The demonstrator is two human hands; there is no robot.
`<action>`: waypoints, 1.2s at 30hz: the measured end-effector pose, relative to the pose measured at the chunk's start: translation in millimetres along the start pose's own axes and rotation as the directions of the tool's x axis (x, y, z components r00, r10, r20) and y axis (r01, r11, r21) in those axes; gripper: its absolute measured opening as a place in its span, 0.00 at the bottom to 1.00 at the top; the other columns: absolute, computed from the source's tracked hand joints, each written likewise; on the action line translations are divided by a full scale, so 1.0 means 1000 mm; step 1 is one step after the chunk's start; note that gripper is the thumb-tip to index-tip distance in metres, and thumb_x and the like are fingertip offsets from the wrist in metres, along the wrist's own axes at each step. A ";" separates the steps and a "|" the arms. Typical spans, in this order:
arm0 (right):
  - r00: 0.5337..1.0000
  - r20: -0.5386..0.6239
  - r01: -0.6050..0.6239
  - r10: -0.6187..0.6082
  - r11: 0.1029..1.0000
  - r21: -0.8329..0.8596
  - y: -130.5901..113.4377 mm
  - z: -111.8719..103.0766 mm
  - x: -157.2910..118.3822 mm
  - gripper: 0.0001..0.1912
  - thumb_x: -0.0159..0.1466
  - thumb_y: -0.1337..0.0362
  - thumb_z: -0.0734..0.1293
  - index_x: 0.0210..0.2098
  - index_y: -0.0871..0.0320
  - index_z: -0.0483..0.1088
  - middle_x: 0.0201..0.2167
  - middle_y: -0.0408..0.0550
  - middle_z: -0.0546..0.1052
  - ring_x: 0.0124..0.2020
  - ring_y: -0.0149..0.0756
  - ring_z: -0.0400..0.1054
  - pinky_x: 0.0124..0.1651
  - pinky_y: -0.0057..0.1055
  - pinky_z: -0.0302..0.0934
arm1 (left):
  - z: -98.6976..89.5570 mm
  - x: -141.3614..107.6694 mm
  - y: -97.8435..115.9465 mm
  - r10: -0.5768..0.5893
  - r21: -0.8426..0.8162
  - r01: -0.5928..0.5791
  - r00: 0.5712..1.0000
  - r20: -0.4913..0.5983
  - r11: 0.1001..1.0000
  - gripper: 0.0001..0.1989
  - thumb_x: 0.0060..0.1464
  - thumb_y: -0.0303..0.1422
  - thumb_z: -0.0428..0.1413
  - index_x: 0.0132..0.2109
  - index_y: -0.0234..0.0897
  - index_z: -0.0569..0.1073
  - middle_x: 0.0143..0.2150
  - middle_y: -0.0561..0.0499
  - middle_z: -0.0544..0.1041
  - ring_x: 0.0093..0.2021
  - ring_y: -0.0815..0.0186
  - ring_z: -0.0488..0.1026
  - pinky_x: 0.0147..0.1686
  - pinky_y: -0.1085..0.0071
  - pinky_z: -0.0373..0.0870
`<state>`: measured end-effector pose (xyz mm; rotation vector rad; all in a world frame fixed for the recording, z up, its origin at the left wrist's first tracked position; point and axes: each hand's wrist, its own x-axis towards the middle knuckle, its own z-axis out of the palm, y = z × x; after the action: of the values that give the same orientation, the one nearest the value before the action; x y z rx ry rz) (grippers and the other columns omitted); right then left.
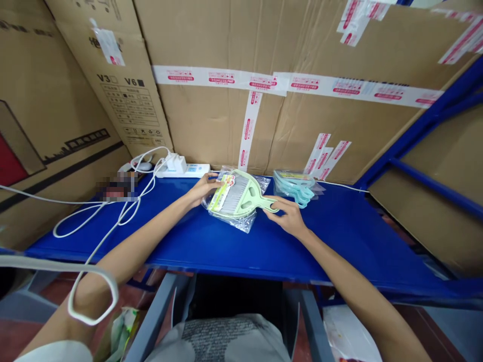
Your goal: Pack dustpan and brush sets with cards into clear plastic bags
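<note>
A light green dustpan with a grey-bristled brush [236, 197] lies over clear plastic wrapping on the blue table, with a yellow label at its left end. My left hand [205, 189] grips the label end, fingers on the plastic. At the other end, my right hand [286, 214] holds the green handle between thumb and fingers. Just beyond my right hand, light blue packaged dustpan sets [294, 187] rest near the cardboard.
The blue table [234, 254] is backed by taped cardboard [211, 115]. A white power strip [196, 171] with plugs stands at the back left, and white cables [126, 213] loop across the left side. Blue metal bars [437, 186] rise at the right.
</note>
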<state>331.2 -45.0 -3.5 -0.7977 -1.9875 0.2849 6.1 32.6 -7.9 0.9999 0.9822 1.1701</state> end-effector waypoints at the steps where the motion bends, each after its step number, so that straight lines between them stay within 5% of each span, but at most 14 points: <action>1: 1.000 -0.008 -0.002 0.002 1.000 0.005 0.001 0.000 0.000 0.15 0.65 0.58 0.73 0.25 0.52 0.69 0.49 0.54 0.86 0.46 0.47 0.83 0.52 0.44 0.77 | -0.001 0.001 0.000 -0.020 -0.002 0.020 1.000 0.007 1.000 0.34 0.42 0.28 0.77 0.52 0.38 0.68 0.42 0.48 0.83 0.36 0.61 0.83 0.41 0.66 0.78; 9: 0.999 -0.045 -0.024 0.027 0.998 0.063 0.012 0.003 -0.002 0.16 0.65 0.56 0.75 0.26 0.53 0.69 0.48 0.57 0.86 0.46 0.49 0.83 0.50 0.45 0.77 | -0.009 0.001 0.002 -0.170 -0.079 0.183 0.974 0.148 0.980 0.26 0.42 0.30 0.77 0.45 0.35 0.74 0.39 0.45 0.85 0.36 0.59 0.84 0.39 0.67 0.80; 15: 0.998 -0.022 -0.055 0.057 0.993 0.106 0.017 0.003 -0.003 0.18 0.64 0.54 0.76 0.26 0.53 0.69 0.48 0.57 0.86 0.46 0.51 0.83 0.51 0.47 0.76 | 0.004 -0.007 -0.001 -0.185 -0.091 0.218 0.941 0.285 0.972 0.25 0.48 0.31 0.74 0.52 0.33 0.78 0.45 0.39 0.86 0.43 0.53 0.86 0.46 0.60 0.83; 21: 0.979 -0.099 -0.147 0.178 0.954 0.261 0.027 0.003 -0.002 0.21 0.59 0.49 0.80 0.25 0.52 0.69 0.45 0.56 0.86 0.47 0.52 0.82 0.54 0.50 0.76 | 0.005 -0.007 -0.001 -0.108 -0.101 0.134 0.968 0.226 0.986 0.20 0.51 0.35 0.74 0.49 0.33 0.81 0.44 0.42 0.86 0.39 0.59 0.85 0.41 0.67 0.81; 27: 0.935 -0.083 -0.286 0.346 0.869 0.403 0.034 0.002 0.000 0.25 0.52 0.46 0.83 0.23 0.53 0.69 0.38 0.52 0.84 0.39 0.46 0.79 0.44 0.42 0.76 | 0.008 -0.009 -0.002 -0.073 -0.073 0.094 0.965 0.252 0.993 0.21 0.57 0.40 0.70 0.54 0.33 0.83 0.50 0.40 0.86 0.44 0.57 0.84 0.43 0.68 0.80; 33: 0.902 -0.070 -0.347 0.426 0.810 0.472 0.036 0.001 0.000 0.27 0.49 0.46 0.85 0.21 0.54 0.67 0.25 0.42 0.74 0.30 0.37 0.70 0.34 0.34 0.69 | 0.011 -0.008 -0.006 -0.037 -0.075 0.052 0.983 0.182 0.996 0.07 0.55 0.32 0.68 0.39 0.34 0.81 0.31 0.47 0.83 0.30 0.62 0.80 0.30 0.72 0.75; 36: 0.891 -0.082 -0.355 0.447 0.796 0.491 0.036 0.001 0.000 0.28 0.49 0.46 0.84 0.21 0.54 0.66 0.23 0.40 0.71 0.28 0.35 0.67 0.33 0.33 0.66 | 0.012 -0.009 -0.004 -0.011 -0.075 0.025 0.984 0.181 0.997 0.07 0.54 0.32 0.68 0.39 0.35 0.80 0.30 0.48 0.82 0.30 0.61 0.81 0.30 0.71 0.76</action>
<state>345.6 -17.5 -22.1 -0.8862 -1.4566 0.8702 17.1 22.4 -7.6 1.0146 0.7956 1.0746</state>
